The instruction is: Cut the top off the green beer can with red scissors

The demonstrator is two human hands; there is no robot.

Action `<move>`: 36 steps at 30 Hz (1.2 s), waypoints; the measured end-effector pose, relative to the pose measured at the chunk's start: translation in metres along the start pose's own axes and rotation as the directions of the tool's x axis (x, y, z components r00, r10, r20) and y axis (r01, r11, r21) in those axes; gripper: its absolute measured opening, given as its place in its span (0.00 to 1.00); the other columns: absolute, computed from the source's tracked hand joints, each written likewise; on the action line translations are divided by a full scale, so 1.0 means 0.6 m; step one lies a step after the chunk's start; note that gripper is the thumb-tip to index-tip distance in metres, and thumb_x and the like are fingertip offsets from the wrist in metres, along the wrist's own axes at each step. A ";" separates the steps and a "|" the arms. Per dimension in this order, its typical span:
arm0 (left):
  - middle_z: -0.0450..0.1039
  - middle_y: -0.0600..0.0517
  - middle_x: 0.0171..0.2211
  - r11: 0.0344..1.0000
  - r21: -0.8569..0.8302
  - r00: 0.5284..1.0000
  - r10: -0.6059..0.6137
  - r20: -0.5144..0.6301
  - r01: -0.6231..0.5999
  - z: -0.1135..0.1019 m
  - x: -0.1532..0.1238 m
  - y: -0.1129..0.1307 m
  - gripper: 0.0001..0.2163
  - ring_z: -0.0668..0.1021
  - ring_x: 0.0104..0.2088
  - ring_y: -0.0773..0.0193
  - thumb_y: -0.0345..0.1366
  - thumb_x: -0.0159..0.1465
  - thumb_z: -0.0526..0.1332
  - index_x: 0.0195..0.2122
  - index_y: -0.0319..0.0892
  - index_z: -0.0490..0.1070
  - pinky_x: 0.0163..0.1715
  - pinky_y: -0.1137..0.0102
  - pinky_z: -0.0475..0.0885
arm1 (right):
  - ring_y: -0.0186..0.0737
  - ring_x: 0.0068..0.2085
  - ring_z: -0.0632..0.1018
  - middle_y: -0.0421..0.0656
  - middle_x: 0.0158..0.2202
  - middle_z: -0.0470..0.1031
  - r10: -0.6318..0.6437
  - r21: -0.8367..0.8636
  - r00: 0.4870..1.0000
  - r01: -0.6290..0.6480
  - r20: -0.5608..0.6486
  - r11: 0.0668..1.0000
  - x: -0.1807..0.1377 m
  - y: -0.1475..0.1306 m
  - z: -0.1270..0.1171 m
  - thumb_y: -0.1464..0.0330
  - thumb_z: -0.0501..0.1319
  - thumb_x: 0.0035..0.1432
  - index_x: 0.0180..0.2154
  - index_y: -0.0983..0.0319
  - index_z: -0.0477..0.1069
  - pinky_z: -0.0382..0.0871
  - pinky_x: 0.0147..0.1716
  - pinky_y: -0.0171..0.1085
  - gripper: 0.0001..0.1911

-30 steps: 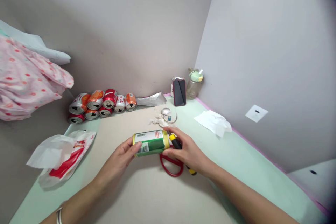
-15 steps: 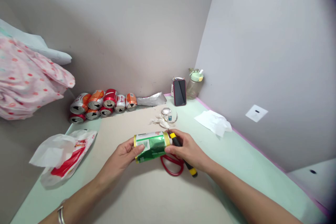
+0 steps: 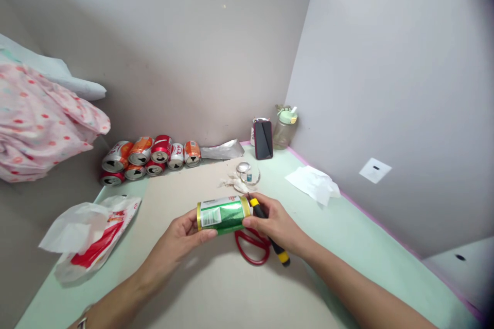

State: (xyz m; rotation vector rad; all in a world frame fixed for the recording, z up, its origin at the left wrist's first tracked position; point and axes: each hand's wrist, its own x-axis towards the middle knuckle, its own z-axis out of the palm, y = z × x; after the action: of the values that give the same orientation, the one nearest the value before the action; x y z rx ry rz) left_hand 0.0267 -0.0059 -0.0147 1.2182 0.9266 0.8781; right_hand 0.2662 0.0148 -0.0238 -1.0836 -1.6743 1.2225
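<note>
A green and white drink can (image 3: 226,216) with gold ends lies sideways between my two hands, above the board on the table. My left hand (image 3: 189,231) is closed round its left end, the thumb along the lower edge below the barcode. My right hand (image 3: 270,218) grips the right end and also keeps a black-and-yellow utility knife (image 3: 272,236) in its grasp, the tip pointing up and away by the can's rim. Under the knife are the red handles of scissors (image 3: 252,252); their blades are hidden.
Several empty cans (image 3: 162,149) are stacked along the back wall, beside a silver metal sheet (image 3: 224,150). Scraps and metal rings (image 3: 243,175) lie beyond my hands. A phone (image 3: 263,140), bottle (image 3: 285,128), tissue (image 3: 313,184) and plastic bag (image 3: 96,241) surround the board.
The can has turned in my hands, showing more of the barcode. My left thumb has moved from its face to the lower edge. The right hand still has the knife.
</note>
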 end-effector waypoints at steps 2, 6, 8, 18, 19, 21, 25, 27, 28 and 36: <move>0.75 0.48 0.57 1.000 0.003 1.000 0.010 0.025 -0.010 0.001 0.000 0.000 0.23 0.76 0.56 0.50 0.38 0.59 0.71 0.57 0.45 0.74 0.59 0.62 0.66 | 0.35 0.28 0.66 0.35 0.28 0.67 0.009 0.014 1.000 -0.009 -0.005 1.000 -0.001 -0.001 0.001 0.59 0.69 0.54 0.40 0.61 0.72 0.61 0.28 0.33 0.16; 0.78 0.48 0.53 0.998 0.059 0.995 -0.014 0.100 0.008 -0.011 0.001 0.007 0.21 0.76 0.53 0.52 0.39 0.61 0.70 0.55 0.44 0.74 0.57 0.65 0.66 | 0.38 0.34 0.69 0.37 0.34 0.71 -0.016 0.043 1.000 0.015 0.026 0.999 0.000 -0.003 0.001 0.61 0.70 0.53 0.43 0.61 0.72 0.64 0.33 0.34 0.18; 0.80 0.50 0.44 0.990 0.140 0.995 -0.041 0.087 0.028 -0.026 0.002 0.017 0.15 0.78 0.45 0.54 0.43 0.62 0.67 0.47 0.43 0.77 0.50 0.66 0.69 | 0.40 0.37 0.71 0.39 0.38 0.73 -0.034 0.054 0.998 0.032 0.045 0.998 0.001 -0.005 0.000 0.62 0.70 0.53 0.46 0.61 0.72 0.66 0.37 0.35 0.20; 0.73 0.51 0.49 0.691 0.719 0.979 0.186 -0.082 -0.071 -0.009 -0.024 0.031 0.18 0.74 0.50 0.54 0.45 0.60 0.66 0.49 0.48 0.67 0.47 0.66 0.68 | 0.43 0.44 0.74 0.40 0.43 0.75 0.048 -0.174 0.989 -0.024 0.138 0.984 -0.011 -0.001 0.020 0.63 0.75 0.47 0.50 0.61 0.73 0.66 0.45 0.36 0.28; 0.73 0.50 0.51 0.670 0.740 0.994 0.105 -0.026 -0.052 -0.001 -0.025 0.026 0.20 0.74 0.51 0.53 0.44 0.60 0.66 0.52 0.49 0.65 0.48 0.65 0.69 | 0.43 0.43 0.74 0.40 0.43 0.75 0.061 -0.200 0.984 -0.028 0.164 0.979 -0.013 0.000 0.023 0.62 0.76 0.47 0.51 0.60 0.72 0.66 0.44 0.36 0.29; 0.74 0.51 0.50 0.609 0.793 0.999 -0.017 0.034 -0.017 0.007 -0.024 0.019 0.19 0.77 0.47 0.53 0.42 0.62 0.64 0.53 0.50 0.63 0.45 0.63 0.71 | 0.43 0.43 0.74 0.40 0.43 0.74 0.091 -0.232 0.975 -0.042 0.204 0.972 -0.016 0.002 0.026 0.61 0.76 0.47 0.52 0.60 0.70 0.66 0.43 0.36 0.32; 0.73 0.50 0.50 0.466 0.885 0.998 -0.061 0.020 0.010 -0.003 -0.022 0.020 0.17 0.78 0.46 0.52 0.44 0.65 0.59 0.54 0.50 0.62 0.47 0.60 0.70 | 0.42 0.44 0.73 0.43 0.46 0.72 0.106 -0.298 0.979 -0.051 0.172 0.953 -0.022 -0.009 0.015 0.64 0.66 0.59 0.51 0.60 0.67 0.66 0.45 0.37 0.20; 0.72 0.47 0.52 0.404 0.915 0.996 -0.083 0.031 0.005 -0.012 -0.023 0.023 0.18 0.77 0.48 0.50 0.45 0.68 0.55 0.57 0.49 0.61 0.49 0.58 0.70 | 0.40 0.43 0.73 0.43 0.44 0.72 0.065 -0.329 0.975 0.009 0.211 0.944 -0.025 -0.022 0.010 0.65 0.56 0.68 0.46 0.61 0.68 0.65 0.45 0.37 0.08; 0.71 0.46 0.52 0.378 0.926 0.994 -0.100 0.047 -0.006 -0.014 -0.024 0.024 0.18 0.78 0.48 0.50 0.46 0.69 0.52 0.58 0.48 0.60 0.49 0.57 0.70 | 0.40 0.43 0.73 0.43 0.44 0.72 0.056 -0.337 0.969 0.029 0.240 0.941 -0.027 -0.028 0.009 0.65 0.52 0.70 0.45 0.61 0.68 0.65 0.45 0.37 0.09; 0.69 0.45 0.57 0.345 0.937 0.986 -0.133 0.105 -0.053 -0.009 -0.032 0.010 0.19 0.76 0.53 0.51 0.44 0.72 0.46 0.63 0.49 0.54 0.52 0.55 0.70 | 0.38 0.32 0.71 0.40 0.34 0.71 0.142 -0.559 0.933 0.072 0.330 0.826 -0.045 -0.041 0.034 0.65 0.49 0.73 0.40 0.59 0.60 0.57 0.30 0.33 0.06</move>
State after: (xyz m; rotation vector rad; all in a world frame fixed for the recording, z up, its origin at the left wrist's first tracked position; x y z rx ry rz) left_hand 0.0142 -0.0210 -0.0074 2.2248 1.3895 0.0618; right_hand 0.2516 -0.0208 -0.0079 -1.2906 -2.4154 1.0044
